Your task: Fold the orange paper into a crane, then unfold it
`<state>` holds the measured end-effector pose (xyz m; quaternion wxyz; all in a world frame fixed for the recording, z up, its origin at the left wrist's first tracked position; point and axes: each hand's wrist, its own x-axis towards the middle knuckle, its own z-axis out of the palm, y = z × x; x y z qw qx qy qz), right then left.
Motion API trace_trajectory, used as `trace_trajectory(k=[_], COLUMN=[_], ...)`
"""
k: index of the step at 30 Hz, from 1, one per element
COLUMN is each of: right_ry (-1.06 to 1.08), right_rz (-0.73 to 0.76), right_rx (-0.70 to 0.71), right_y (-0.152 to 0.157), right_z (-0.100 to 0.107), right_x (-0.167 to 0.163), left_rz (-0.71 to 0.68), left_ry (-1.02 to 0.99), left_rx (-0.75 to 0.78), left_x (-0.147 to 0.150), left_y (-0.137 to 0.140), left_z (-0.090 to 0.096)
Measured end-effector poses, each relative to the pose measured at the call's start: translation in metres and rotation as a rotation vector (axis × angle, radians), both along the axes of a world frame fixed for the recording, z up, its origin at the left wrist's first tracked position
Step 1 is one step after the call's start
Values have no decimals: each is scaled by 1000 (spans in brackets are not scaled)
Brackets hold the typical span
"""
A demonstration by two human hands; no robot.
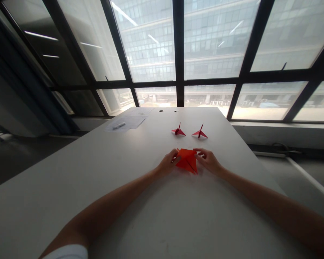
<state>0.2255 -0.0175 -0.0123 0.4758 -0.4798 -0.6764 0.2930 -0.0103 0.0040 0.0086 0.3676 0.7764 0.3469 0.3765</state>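
Note:
A folded piece of orange-red origami paper is held between my two hands, just above or on the white table. My left hand pinches its left edge, thumb on the near face. At its upper right corner, my right hand grips the paper between thumb and fingers. A dark crease or slit runs across the sheet toward its lower right point. Beyond the hands stand two finished-looking red paper cranes, the left crane and the right crane, each with wings spread and one thin point upward.
The long white table reaches toward a large window wall with dark frames. Printed sheets lie at the far left, with a whitish marker-like object on them. A dark curtain hangs at the left.

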Motion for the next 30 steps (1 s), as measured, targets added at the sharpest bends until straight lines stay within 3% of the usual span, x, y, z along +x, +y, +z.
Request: trace_trajectory(k=[6,13,21,26,30], right_ry=[-38,-98,-164,-256,-254], right_rz=[185,366,269,228,266], right_rx=[36,67,27,39,32], right_y=[-4,-7,-6,-11,-13], right_z=[0,4,2,2,3], right_x=[0,2,-8,-19,-20], left_rz=[104,93,77,81,-51], left_ry=[-21,-83,11,-15,-86], left_rx=[18,-41,73,26,-34], left_x=[-4,-2,2,4,2], left_y=[9,11,2,2,8], left_z=[-10,-15,-8,-9,-5])
